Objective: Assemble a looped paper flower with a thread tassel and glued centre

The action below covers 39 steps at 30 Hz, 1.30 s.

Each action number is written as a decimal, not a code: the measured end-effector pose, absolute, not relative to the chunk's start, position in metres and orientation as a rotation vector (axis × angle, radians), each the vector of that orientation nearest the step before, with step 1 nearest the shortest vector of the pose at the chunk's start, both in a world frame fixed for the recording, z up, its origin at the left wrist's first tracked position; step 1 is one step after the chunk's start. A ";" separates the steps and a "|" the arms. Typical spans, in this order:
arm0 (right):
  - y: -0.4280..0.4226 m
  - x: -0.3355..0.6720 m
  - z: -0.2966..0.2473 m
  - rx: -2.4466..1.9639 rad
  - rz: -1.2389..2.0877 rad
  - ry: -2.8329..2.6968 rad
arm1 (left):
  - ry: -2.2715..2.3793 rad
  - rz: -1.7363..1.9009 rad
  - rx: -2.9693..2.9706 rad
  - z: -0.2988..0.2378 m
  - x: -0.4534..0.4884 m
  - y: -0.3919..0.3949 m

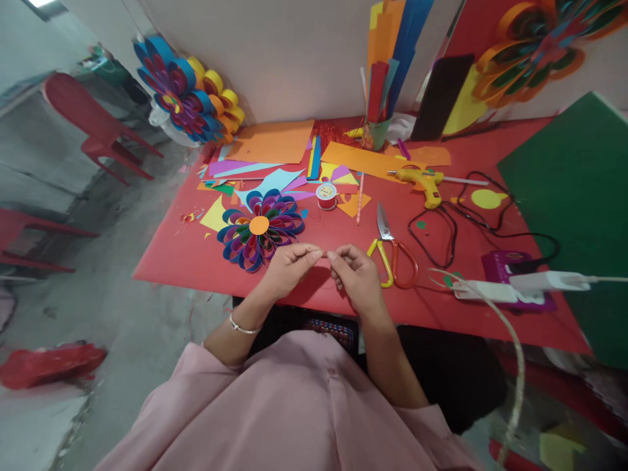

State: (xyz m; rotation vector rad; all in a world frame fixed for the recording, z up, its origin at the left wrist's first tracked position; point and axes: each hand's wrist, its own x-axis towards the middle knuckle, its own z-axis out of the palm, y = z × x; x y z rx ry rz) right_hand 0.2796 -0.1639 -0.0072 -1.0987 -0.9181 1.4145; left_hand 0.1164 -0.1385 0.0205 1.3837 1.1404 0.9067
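My left hand (pixel 290 263) and my right hand (pixel 356 273) meet over the near edge of the red table (pixel 196 252), fingertips pinched together on something tiny I cannot make out. A multicoloured paper flower with an orange centre (pixel 259 227) lies just left of my left hand. Scissors with yellow and orange handles (pixel 392 252) rest right of my right hand. A small spool of red thread (pixel 326 195) stands behind the hands.
A yellow glue gun (pixel 424 182) with black cord, a power strip (pixel 510 288), a green board (pixel 574 190), loose coloured paper sheets (pixel 275 140), a cup of paper strips (pixel 377 131), finished paper flowers (pixel 181 91), and red plastic chairs (pixel 98 124) at left.
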 end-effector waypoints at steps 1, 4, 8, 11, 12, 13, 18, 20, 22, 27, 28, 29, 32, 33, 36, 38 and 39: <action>-0.164 0.280 -0.007 -1.091 1.423 -0.918 | 1.141 0.908 1.397 0.022 0.116 -0.138; -0.163 0.281 -0.009 -1.063 1.446 -0.913 | 1.123 0.910 1.431 0.025 0.114 -0.137; -0.162 0.282 -0.009 -1.063 1.463 -0.921 | 1.106 0.862 1.483 0.029 0.110 -0.134; -0.163 0.283 -0.008 -1.077 1.460 -0.928 | 1.095 0.813 1.540 0.031 0.108 -0.131; -0.163 0.283 -0.008 -1.083 1.458 -0.929 | 1.091 0.800 1.559 0.032 0.108 -0.131; -0.163 0.284 -0.007 -1.088 1.454 -0.930 | 1.086 0.789 1.577 0.033 0.108 -0.131; -0.165 0.284 -0.006 -1.090 1.437 -0.959 | 1.070 0.779 1.611 0.037 0.108 -0.131; -0.165 0.284 -0.006 -1.086 1.432 -0.967 | 1.068 0.775 1.612 0.037 0.108 -0.131; -0.165 0.283 -0.005 -1.092 1.423 -0.970 | 1.068 0.779 1.608 0.037 0.108 -0.131; -0.165 0.279 -0.005 -1.131 1.336 -0.974 | 1.083 0.833 1.548 0.034 0.110 -0.132; -0.165 0.277 -0.005 -1.139 1.311 -0.976 | 1.091 0.848 1.535 0.034 0.111 -0.132; -0.166 0.276 -0.005 -1.146 1.283 -0.976 | 1.100 0.861 1.524 0.033 0.111 -0.132; -0.166 0.270 -0.005 -1.159 1.213 -0.962 | 1.127 0.879 1.514 0.032 0.112 -0.133; -0.166 0.268 -0.006 -1.163 1.195 -0.955 | 1.135 0.886 1.515 0.032 0.113 -0.133; -0.166 0.264 -0.007 -1.183 1.142 -0.940 | 1.148 0.916 1.511 0.031 0.114 -0.133; -0.166 0.263 -0.009 -1.200 1.100 -0.937 | 1.145 0.928 1.486 0.029 0.114 -0.134; -0.165 0.262 -0.010 -1.207 1.083 -0.939 | 1.140 0.929 1.457 0.028 0.114 -0.135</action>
